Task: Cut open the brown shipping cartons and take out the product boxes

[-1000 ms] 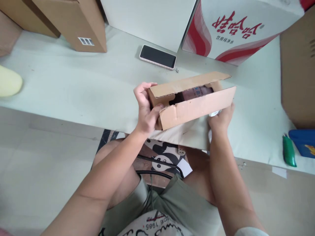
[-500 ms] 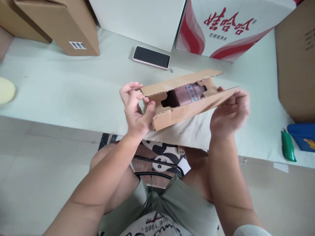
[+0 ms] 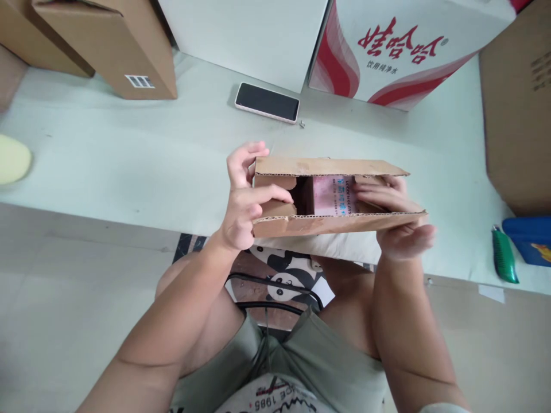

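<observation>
A small brown cardboard box [image 3: 327, 225] is between my hands near the table's front edge, its top open with the long flaps standing along both sides. Inside lies a pink package [image 3: 329, 196] with blue and dark printing. My left hand [image 3: 243, 201] grips the box's left end, with one finger reaching in over the short end flap. At the other end, my right hand [image 3: 398, 221] has its fingers inside the box beside the pink package, while its thumb sticks out past the front wall. The fingertips of the right hand are partly blurred.
Behind the box lie a phone [image 3: 267, 103] and a tiny metal piece [image 3: 302, 124]. A white box [image 3: 245, 40], a red-and-white carton [image 3: 387, 51] and brown cartons [image 3: 112, 46] line the back. A green cutter [image 3: 504, 255] and a blue case [image 3: 529, 238] are at right.
The cardboard box has turned level and shifted slightly toward me. My right fingers have moved from the outer right end into the box, and a left finger now presses inside.
</observation>
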A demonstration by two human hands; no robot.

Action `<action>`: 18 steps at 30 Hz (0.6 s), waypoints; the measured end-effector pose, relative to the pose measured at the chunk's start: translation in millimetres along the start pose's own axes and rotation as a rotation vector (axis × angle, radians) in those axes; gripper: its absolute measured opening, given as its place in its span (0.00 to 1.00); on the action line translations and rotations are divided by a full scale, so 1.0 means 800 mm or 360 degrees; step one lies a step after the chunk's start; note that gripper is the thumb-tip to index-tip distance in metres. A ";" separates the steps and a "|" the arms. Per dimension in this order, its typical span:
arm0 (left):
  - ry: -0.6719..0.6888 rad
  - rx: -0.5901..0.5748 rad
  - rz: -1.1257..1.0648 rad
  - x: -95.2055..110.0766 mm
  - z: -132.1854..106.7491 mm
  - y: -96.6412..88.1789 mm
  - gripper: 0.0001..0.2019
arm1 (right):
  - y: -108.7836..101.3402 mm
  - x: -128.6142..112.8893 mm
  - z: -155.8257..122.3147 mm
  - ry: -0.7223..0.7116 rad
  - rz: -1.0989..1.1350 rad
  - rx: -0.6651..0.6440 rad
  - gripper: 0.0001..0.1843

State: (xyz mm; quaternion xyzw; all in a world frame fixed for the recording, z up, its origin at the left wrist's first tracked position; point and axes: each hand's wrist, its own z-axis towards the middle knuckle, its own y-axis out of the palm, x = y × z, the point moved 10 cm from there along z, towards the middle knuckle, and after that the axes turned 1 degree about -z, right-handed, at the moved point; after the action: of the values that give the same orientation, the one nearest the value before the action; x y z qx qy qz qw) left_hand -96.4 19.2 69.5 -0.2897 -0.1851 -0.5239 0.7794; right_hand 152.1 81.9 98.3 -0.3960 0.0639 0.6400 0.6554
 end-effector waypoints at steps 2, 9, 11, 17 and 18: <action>0.0011 0.0018 0.0031 0.003 -0.001 0.000 0.30 | 0.006 0.004 -0.004 -0.0021 -0.0115 -0.0132 0.46; -0.0012 0.0049 0.0039 -0.005 -0.004 -0.002 0.29 | -0.005 -0.011 -0.009 -0.0099 -0.0381 0.0091 0.48; -0.0010 0.0096 0.0004 -0.008 -0.005 -0.004 0.28 | -0.006 -0.019 -0.010 -0.0126 -0.0395 0.0155 0.46; -0.0076 0.0262 -0.0085 -0.005 -0.003 -0.005 0.22 | -0.017 -0.032 -0.020 -0.0143 -0.0341 0.0684 0.35; -0.0077 0.0287 -0.0044 -0.004 -0.001 -0.005 0.23 | -0.020 -0.031 -0.025 -0.0124 -0.0289 0.0806 0.32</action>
State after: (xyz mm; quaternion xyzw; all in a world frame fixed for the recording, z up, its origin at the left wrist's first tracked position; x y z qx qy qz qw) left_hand -101.2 19.5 68.0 -0.2284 -0.2543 -0.5086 0.7903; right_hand 170.2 52.6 106.4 -0.1985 0.1610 0.5570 0.7902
